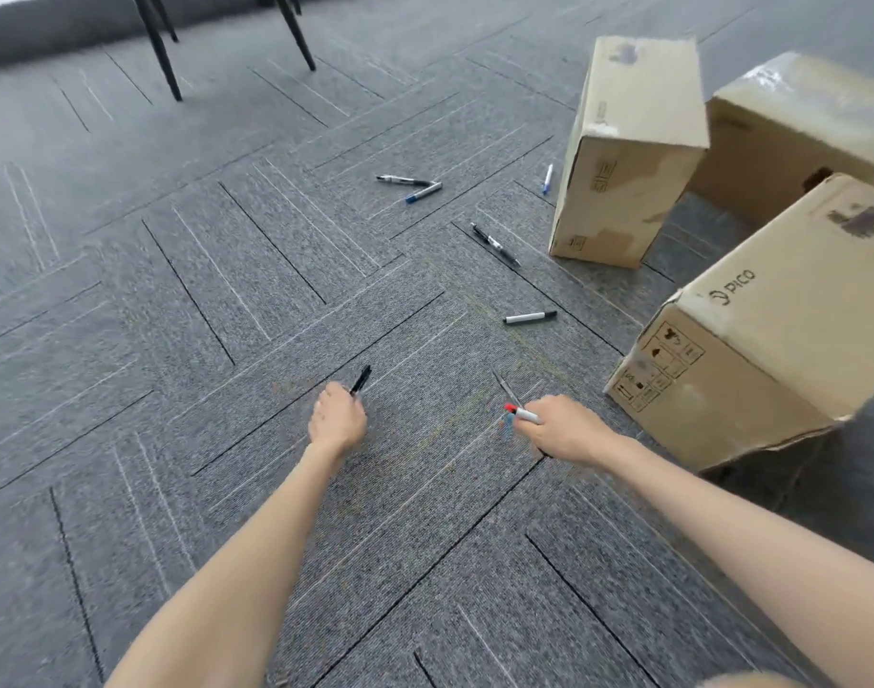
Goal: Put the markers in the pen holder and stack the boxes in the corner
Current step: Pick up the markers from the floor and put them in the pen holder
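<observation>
My left hand (337, 420) is closed around a black marker (361, 379) whose tip sticks out past the fingers. My right hand (560, 429) grips a white marker with a red cap (522, 413), along with a thin grey pen (505, 387). Several markers lie loose on the carpet: a white one with a black cap (529, 317), a black pen (494, 244), a black-and-white marker (403, 180) touching a blue-capped one (423, 192), and a blue-and-white one (547, 178) beside a box. Three cardboard boxes stand at the right: an upright one (628, 151), one behind it (797, 136), and a tilted one (762, 330). No pen holder is in view.
Grey patterned carpet (226, 290) covers the floor. Black chair or table legs (162, 47) stand at the top left, with another leg (296, 32) near them. A dark baseboard runs along the top left edge.
</observation>
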Motion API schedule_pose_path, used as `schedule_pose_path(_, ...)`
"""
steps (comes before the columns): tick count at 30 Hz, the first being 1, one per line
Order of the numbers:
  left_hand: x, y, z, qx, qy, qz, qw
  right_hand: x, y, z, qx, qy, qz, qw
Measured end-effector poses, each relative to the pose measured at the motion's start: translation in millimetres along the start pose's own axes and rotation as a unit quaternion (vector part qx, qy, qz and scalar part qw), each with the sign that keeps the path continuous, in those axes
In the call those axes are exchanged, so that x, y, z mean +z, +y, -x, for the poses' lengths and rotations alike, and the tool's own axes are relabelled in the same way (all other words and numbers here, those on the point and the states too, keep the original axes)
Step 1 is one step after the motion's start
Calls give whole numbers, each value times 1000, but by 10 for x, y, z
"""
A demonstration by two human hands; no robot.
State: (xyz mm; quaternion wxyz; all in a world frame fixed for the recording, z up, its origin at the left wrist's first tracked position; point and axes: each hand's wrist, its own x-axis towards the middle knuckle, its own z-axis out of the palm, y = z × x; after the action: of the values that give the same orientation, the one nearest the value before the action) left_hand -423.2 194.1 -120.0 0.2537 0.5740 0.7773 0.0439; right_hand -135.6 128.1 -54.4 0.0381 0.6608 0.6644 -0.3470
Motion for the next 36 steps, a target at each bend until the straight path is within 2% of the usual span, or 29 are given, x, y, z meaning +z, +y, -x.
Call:
schedule_pose_path(4,-392,622,206,85,-61,60,993,-647,-282,112,8,2,2,1000)
schedule_pose_path(9,-737,1325,310,136,-114,77,981,-1281,-317,177,29,17,-7,999)
schedule_pose_path(13,-618,1755,161,162,-169,79,969,-1436,-146,40,60,50,-101,992)
schedule_pose_path(15,-451,1916,3,165,-186,103,963,-1386,-56,-118,80,43,-222,971)
schedule_pose_path(17,-258,2024,-150,155,-200,130,959,-1287,9,-308,111,43,-339,933)
schedule_pose_path(20,-25,2178,-323,159,-189,110,963,-1128,64,-635,159,76,-429,886)
schedule_pose_path(27,440,2402,-757,226,-95,-22,969,-817,407,-1274,251,155,-409,863)
schedule_pose_path(36,910,2469,-997,267,-106,-84,954,-576,676,-1708,310,205,-362,855)
